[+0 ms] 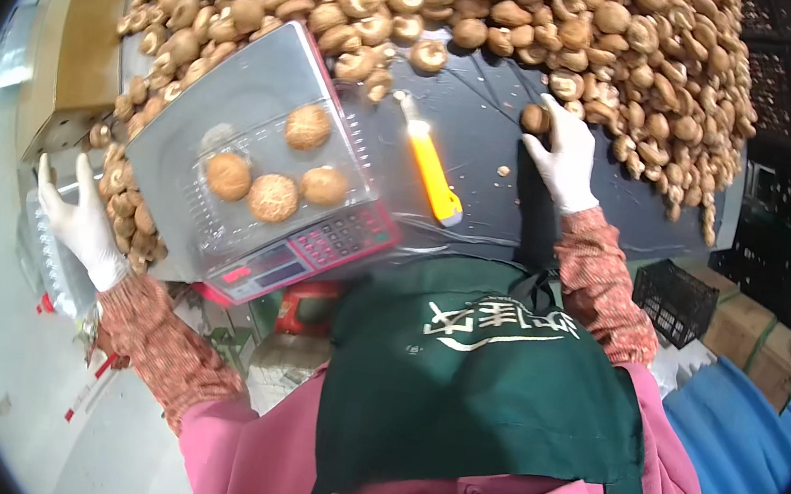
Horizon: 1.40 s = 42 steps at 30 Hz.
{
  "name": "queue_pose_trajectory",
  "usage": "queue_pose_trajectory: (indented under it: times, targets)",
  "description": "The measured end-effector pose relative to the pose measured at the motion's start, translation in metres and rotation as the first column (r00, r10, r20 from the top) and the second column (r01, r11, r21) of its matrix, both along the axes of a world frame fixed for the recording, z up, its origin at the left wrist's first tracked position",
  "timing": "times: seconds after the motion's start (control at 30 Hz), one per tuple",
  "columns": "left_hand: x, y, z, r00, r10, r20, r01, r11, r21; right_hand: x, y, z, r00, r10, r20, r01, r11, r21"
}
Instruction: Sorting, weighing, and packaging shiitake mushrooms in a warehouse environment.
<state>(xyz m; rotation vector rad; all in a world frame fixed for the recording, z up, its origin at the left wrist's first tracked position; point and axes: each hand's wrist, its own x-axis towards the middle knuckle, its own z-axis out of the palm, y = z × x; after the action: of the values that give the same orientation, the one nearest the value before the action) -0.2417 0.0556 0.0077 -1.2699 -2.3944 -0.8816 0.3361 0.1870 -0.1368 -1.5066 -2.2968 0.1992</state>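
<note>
My right hand (565, 156), in a white glove, holds a brown mushroom (535, 119) between thumb and fingers over the dark table. My left hand (80, 222), also gloved, is at the far left beside the table, its thumb and fingers apart, near a stack of clear plastic trays (64, 268). On the digital scale (195, 114) lies a clear plastic tray (212, 215) with several round mushroom caps (274, 198). A yellow utility knife (433, 174) rests on the table between the scale and my right hand.
A big heap of mushrooms (510, 13) covers the far side of the table (479, 154) and runs down both sides. A cardboard box (86, 36) stands at the upper left. A black crate (674, 302) and cardboard boxes (741, 330) are at the lower right.
</note>
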Motion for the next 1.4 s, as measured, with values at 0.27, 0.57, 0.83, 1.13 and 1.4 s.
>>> queue_pose_trajectory:
  times: [0.27, 0.57, 0.83, 1.13, 1.4]
  targets:
    - [0.18, -0.003, 0.01, 0.804, -0.521, 0.287, 0.477, 0.853, 0.213, -0.042, -0.006, 0.05, 0.45, -0.449, -0.772, -0.326, 0.722, -0.61]
    - [0.267, 0.015, -0.008, 0.332, -0.654, 0.68, 0.659, 0.676, 0.329, -0.106, -0.028, 0.105, 0.157, -0.646, -0.747, -0.896, 0.225, -0.383]
    - [0.279, 0.001, -0.011, 0.261, -0.644, 0.719, 0.679, 0.652, 0.337, -0.108, -0.045, 0.115, 0.641, -0.212, -0.738, -0.612, 0.44, -0.658]
    - [0.164, 0.001, -0.01, 0.948, -0.253, 0.191, 0.249, 0.967, 0.044, 0.03, -0.032, 0.035, 0.99, -0.137, 0.041, 0.14, 0.988, -0.066]
    - [0.162, 0.008, -0.027, 0.887, -0.455, 0.084, 0.461, 0.857, -0.23, 0.054, -0.024, -0.015, 0.959, -0.273, 0.072, 0.279, 0.957, -0.083]
